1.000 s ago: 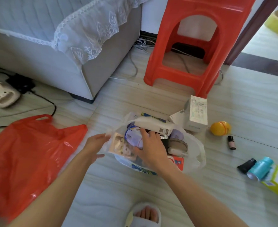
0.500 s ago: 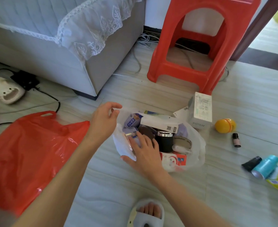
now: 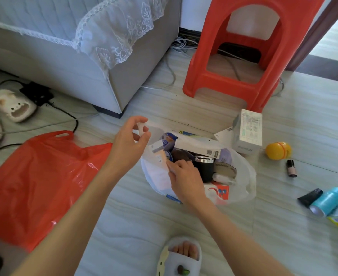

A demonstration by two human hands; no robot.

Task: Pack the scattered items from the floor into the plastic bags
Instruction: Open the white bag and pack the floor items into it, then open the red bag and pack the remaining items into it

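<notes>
Red bag (image 3: 34, 176): flat, left of frame. White bag (image 3: 241, 176): centre, packed, mouth open. Your left hand (image 3: 128, 142) pinches its upper-left rim; your right hand (image 3: 186, 178) grips the near edge. Bare floor (image 3: 283, 236): lower right.

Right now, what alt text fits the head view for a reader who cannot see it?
A person's left hand pinches up the rim of a white plastic bag full of boxes and jars while the right hand reaches inside. A red plastic bag lies flat alongside; a yellow ball and small bottle remain on the floor.
</notes>
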